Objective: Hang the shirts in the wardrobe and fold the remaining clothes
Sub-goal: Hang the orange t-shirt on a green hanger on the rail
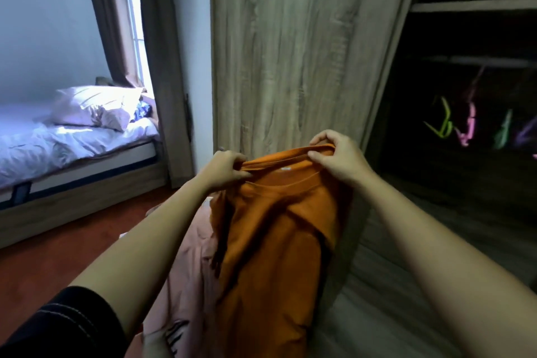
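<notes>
An orange shirt [270, 241] hangs in front of me, held up by its neckline. My left hand [223, 168] pinches the left side of the collar. My right hand [337, 154] grips the right side of the collar, a little higher. The shirt's body drapes down, creased and partly folded over itself. The open wardrobe [465, 113] is dark on the right, with several coloured hangers [467, 128] on its rail. A pink garment [186, 285] with dark stripes lies below and left of the shirt.
The wardrobe's wood-grain door [296, 46] stands straight ahead behind the shirt. A bed [66, 142] with pillows sits at the left under a curtained window [135, 20]. Red-brown floor [72, 241] runs between me and the bed.
</notes>
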